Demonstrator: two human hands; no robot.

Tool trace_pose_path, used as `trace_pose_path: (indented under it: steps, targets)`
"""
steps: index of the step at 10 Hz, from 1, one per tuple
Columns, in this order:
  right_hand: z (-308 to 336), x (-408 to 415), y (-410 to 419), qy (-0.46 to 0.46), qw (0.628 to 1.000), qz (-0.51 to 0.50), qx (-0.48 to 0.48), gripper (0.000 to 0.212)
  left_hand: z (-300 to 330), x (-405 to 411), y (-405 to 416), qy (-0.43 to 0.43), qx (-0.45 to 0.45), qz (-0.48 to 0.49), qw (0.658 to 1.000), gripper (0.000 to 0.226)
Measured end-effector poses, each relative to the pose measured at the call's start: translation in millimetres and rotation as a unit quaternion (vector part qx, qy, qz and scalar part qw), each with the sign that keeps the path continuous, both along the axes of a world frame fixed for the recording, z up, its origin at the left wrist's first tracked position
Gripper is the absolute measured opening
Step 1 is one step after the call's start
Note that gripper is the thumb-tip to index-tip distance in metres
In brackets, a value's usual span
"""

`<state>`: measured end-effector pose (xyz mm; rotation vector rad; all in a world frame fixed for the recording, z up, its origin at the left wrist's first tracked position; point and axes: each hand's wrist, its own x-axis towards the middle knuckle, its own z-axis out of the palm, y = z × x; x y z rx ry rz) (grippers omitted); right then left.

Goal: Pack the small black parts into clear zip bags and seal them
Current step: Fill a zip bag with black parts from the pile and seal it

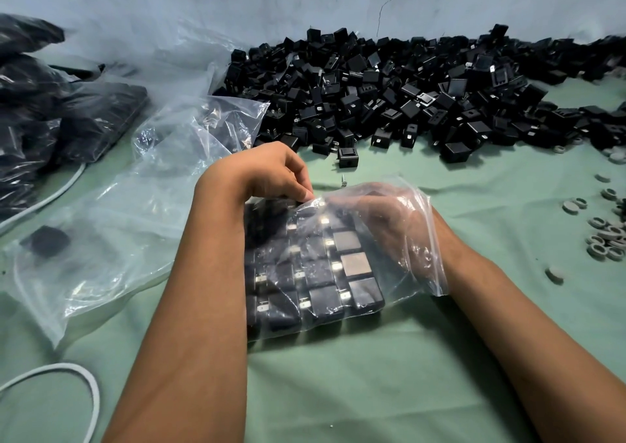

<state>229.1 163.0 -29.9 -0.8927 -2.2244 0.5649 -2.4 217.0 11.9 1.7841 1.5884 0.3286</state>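
Observation:
A clear zip bag (420, 256) lies in the middle of the green table, holding several small black parts (325, 300) set in neat rows. My left hand (271, 171) pinches the bag's far edge from outside. My right hand (382, 219) is inside the bag through its open mouth, at the far right end of the rows; its fingers are blurred by the plastic. A big loose heap of black parts (406, 97) lies along the wall behind.
Empty clear bags (111, 239) lie to the left, one with a single black part (47, 241). Filled bags (50, 120) are stacked at far left. Grey rubber rings (606, 239) are scattered at the right edge. A white cable (84, 388) curls at the lower left.

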Motion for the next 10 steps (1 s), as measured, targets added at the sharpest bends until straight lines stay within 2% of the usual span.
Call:
trace_pose_path:
  steps: [1,2,3,4,5,6,7,8,9,10]
  targets:
    - [-20.8,12.2,7.9,-0.086,0.993,-0.047,0.07,0.041,0.5,-0.5,-1.8,-0.001,0.002,0.007,1.0,0.008]
    - [-16.5,9.5,7.4,-0.03,0.994,-0.101,0.01,0.035,1.6,-1.8,-3.7,0.001,0.008,0.009,1.0,0.006]
    - [-6.7,7.7,1.7,0.04,0.999,-0.028,-0.013,0.032,4.2,-2.4,-6.2,0.0,0.011,0.017,1.0,0.005]
    - [-9.0,7.5,3.3,0.05,0.997,-0.056,-0.024,0.027,6.3,0.2,-11.8,-0.004,0.049,0.043,0.998,0.004]
    - [-18.3,13.7,12.5,0.07,0.992,-0.074,-0.076,0.016,2.9,-0.4,-25.5,0.022,0.138,0.072,0.987,0.009]
    - [-18.4,12.3,9.4,0.03,0.996,-0.074,-0.049,0.028,-7.1,-12.0,-50.6,0.051,0.216,0.109,0.969,0.011]
    - [-18.4,13.4,8.9,0.026,0.995,-0.088,-0.048,0.028,-23.5,-26.5,-84.4,0.089,0.273,0.148,0.946,0.012]
    - [-18.2,15.6,9.4,0.069,0.991,-0.087,-0.077,0.013,-37.3,-28.3,-111.4,0.112,0.25,0.151,0.95,0.032]
    - [-14.8,12.9,5.7,0.036,0.995,-0.077,-0.058,0.018,-44.4,-22.7,-122.1,0.156,0.204,0.108,0.961,0.057]
    - [-15.1,13.8,6.0,0.038,0.995,-0.058,-0.073,0.019,-46.4,-21.1,-123.5,0.202,0.188,0.084,0.957,0.067]
